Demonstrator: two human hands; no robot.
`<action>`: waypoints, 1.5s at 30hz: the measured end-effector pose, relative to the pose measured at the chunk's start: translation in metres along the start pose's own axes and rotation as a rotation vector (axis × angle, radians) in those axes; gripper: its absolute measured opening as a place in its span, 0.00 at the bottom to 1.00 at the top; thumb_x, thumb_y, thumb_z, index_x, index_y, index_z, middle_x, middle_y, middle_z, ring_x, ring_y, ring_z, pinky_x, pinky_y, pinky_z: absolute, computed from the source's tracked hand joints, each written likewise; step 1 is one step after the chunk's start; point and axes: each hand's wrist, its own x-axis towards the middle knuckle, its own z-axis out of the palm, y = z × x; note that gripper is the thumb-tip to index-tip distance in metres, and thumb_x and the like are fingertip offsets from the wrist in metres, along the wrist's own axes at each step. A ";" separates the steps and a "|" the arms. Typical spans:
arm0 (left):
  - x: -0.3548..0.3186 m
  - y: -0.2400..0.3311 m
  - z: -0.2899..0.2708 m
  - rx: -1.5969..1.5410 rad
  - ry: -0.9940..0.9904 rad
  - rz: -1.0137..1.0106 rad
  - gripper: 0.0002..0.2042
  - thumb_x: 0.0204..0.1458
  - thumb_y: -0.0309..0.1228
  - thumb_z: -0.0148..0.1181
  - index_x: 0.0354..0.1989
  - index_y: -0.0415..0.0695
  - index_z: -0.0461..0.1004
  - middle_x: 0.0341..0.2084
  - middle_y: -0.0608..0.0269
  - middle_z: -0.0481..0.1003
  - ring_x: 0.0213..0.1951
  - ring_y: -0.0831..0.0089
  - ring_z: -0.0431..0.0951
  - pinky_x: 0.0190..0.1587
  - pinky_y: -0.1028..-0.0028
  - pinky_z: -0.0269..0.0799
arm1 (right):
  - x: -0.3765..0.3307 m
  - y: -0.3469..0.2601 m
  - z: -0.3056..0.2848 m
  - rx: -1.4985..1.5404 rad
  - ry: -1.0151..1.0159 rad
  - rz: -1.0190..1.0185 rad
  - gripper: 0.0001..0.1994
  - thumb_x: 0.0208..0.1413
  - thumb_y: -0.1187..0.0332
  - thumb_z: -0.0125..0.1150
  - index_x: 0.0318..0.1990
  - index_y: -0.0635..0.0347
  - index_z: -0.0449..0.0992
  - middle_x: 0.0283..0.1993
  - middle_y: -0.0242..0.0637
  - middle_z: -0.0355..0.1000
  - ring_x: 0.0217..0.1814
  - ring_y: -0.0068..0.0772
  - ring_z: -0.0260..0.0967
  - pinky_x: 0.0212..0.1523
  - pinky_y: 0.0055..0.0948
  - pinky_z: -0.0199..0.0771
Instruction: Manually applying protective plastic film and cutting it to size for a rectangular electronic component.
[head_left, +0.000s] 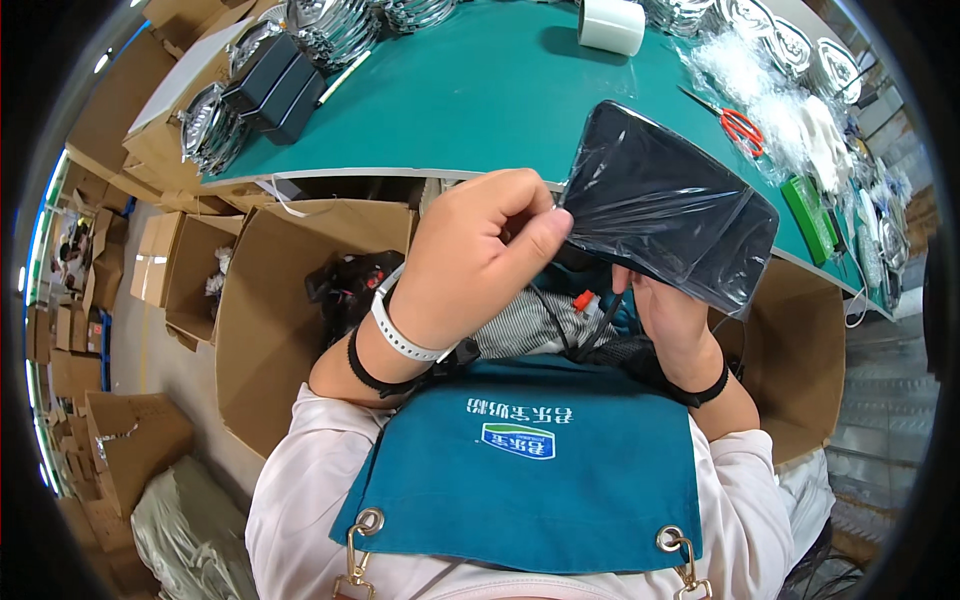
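A black rectangular box [660, 205] in clear plastic film is tilted up in front of me, above the table's near edge. My left hand [480, 240] is closed at the box's left end, thumb and forefinger pinching the film, which is pulled into creases running toward them. My right hand [668, 308] supports the box from below, near its lower edge; most of its fingers are hidden behind the box. A white wristband [395, 325] circles my left wrist.
On the green table [450, 110] are stacked black boxes [280, 90], a white roll [611, 26], red-handled scissors [740, 130], crumpled clear plastic [740, 70], a green box [808, 220] and several shiny metal pieces [335, 30]. Open cardboard boxes [260, 330] stand by my lap.
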 end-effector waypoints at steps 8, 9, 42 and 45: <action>-0.001 -0.012 -0.004 -0.280 0.015 -0.109 0.10 0.58 0.29 0.58 0.26 0.40 0.68 0.19 0.75 0.62 0.25 0.86 0.57 0.26 0.80 0.54 | -0.002 0.004 0.000 -0.167 0.045 -0.053 0.09 0.57 0.85 0.50 0.42 0.67 0.74 0.34 0.40 0.74 0.31 0.30 0.71 0.32 0.27 0.70; 0.000 -0.016 -0.004 -0.277 -0.022 -0.130 0.10 0.58 0.28 0.58 0.26 0.40 0.67 0.19 0.75 0.62 0.24 0.85 0.57 0.26 0.80 0.54 | -0.003 0.004 0.001 -0.184 0.067 -0.069 0.07 0.58 0.84 0.52 0.40 0.67 0.75 0.31 0.37 0.75 0.31 0.27 0.72 0.32 0.25 0.71; 0.066 -0.073 0.018 0.998 0.000 0.276 0.49 0.32 0.35 0.73 0.70 0.50 0.56 0.55 0.48 0.67 0.51 0.52 0.70 0.53 0.57 0.67 | 0.082 -0.019 -0.074 -0.529 0.079 0.481 0.20 0.66 0.52 0.49 0.39 0.62 0.77 0.30 0.31 0.72 0.34 0.21 0.67 0.35 0.22 0.65; 0.074 -0.072 0.022 0.944 -0.033 0.217 0.49 0.33 0.36 0.72 0.70 0.50 0.57 0.54 0.47 0.67 0.51 0.52 0.71 0.53 0.57 0.67 | 0.100 -0.009 -0.073 -0.645 0.057 0.576 0.20 0.66 0.52 0.49 0.36 0.63 0.75 0.28 0.30 0.69 0.31 0.22 0.64 0.34 0.23 0.64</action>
